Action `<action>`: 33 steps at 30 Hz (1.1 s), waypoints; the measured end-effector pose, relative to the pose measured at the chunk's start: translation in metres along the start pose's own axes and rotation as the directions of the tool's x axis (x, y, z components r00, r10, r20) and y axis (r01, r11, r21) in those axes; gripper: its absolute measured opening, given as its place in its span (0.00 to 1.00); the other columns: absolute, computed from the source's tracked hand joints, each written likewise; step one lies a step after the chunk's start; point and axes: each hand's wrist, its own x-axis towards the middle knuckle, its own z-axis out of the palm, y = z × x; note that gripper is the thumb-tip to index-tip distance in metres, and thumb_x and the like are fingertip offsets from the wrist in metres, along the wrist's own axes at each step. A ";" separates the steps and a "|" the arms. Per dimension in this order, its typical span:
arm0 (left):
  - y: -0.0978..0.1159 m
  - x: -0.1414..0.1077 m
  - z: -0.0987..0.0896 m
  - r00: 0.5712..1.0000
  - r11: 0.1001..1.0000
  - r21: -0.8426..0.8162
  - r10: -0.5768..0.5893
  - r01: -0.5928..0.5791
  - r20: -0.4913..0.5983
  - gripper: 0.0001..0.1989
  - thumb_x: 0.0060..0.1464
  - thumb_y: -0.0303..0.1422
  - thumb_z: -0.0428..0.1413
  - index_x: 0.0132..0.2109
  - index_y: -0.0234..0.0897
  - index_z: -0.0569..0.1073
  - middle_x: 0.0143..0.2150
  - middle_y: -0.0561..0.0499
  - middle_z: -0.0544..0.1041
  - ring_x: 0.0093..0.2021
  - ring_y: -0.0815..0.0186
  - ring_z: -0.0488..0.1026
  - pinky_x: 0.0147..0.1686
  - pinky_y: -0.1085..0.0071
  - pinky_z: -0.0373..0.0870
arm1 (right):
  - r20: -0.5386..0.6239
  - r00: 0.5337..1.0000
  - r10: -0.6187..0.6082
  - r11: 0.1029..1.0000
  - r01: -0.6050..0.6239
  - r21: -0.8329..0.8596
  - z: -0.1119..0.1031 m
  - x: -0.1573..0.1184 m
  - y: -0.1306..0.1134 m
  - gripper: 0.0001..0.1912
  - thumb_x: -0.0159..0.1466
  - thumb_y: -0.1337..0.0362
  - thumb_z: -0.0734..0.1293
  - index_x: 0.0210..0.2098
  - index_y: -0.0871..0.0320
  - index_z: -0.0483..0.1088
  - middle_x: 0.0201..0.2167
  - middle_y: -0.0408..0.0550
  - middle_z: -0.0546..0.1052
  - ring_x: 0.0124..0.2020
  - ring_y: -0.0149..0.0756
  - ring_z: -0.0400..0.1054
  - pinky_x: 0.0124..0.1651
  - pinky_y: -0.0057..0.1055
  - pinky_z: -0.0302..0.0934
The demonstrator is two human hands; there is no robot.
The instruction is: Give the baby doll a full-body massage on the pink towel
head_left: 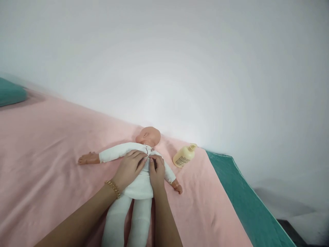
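Note:
A doll (140, 187) with a cloth body in white lies on a pink sheet, its bald head turned to the side and its arms spread. My left hand (130, 168), with a gold bracelet at the wrist, is on the upper chest, thumb and fingers pinched near the neck. Facing it, my right hand (157, 169) has its fingers bent together at the same spot. A short dark string shows just above the fingertips, at the doll's neck. What the fingertips grip is too small to make out.
A pale yellow pump bottle (183, 156) lies tilted to the right of the doll. The pink sheet (64, 137) covers a green surface (241, 185), which shows at the right. A green item (11, 92) is at the far left. A white wall (164, 61) stands behind.

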 end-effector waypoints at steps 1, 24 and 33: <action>0.000 0.000 0.000 0.999 1.000 -0.005 0.018 -0.018 -0.029 0.15 0.67 0.35 0.46 0.51 0.35 0.74 0.51 0.47 0.77 0.53 0.59 0.69 0.57 0.58 0.64 | -0.012 1.000 -0.007 1.000 0.008 0.022 0.000 -0.001 -0.001 0.10 0.68 0.62 0.59 0.43 0.56 0.70 0.44 0.52 0.75 0.49 0.41 0.66 0.54 0.38 0.59; -0.009 -0.002 0.007 1.000 0.998 0.061 -0.015 0.014 0.019 0.19 0.67 0.43 0.46 0.55 0.35 0.68 0.57 0.44 0.72 0.59 0.55 0.65 0.59 0.56 0.60 | 0.031 0.999 -0.018 1.000 0.017 0.015 0.002 0.000 -0.002 0.17 0.69 0.62 0.58 0.53 0.57 0.70 0.55 0.54 0.74 0.59 0.42 0.64 0.63 0.42 0.56; -0.011 -0.001 0.007 0.996 0.997 0.050 -0.064 0.061 0.056 0.21 0.66 0.46 0.46 0.54 0.35 0.69 0.54 0.41 0.75 0.56 0.53 0.68 0.56 0.54 0.64 | 0.128 0.991 -0.034 0.998 0.040 -0.046 0.000 0.004 -0.006 0.18 0.70 0.61 0.58 0.52 0.58 0.73 0.51 0.54 0.78 0.55 0.44 0.68 0.60 0.43 0.59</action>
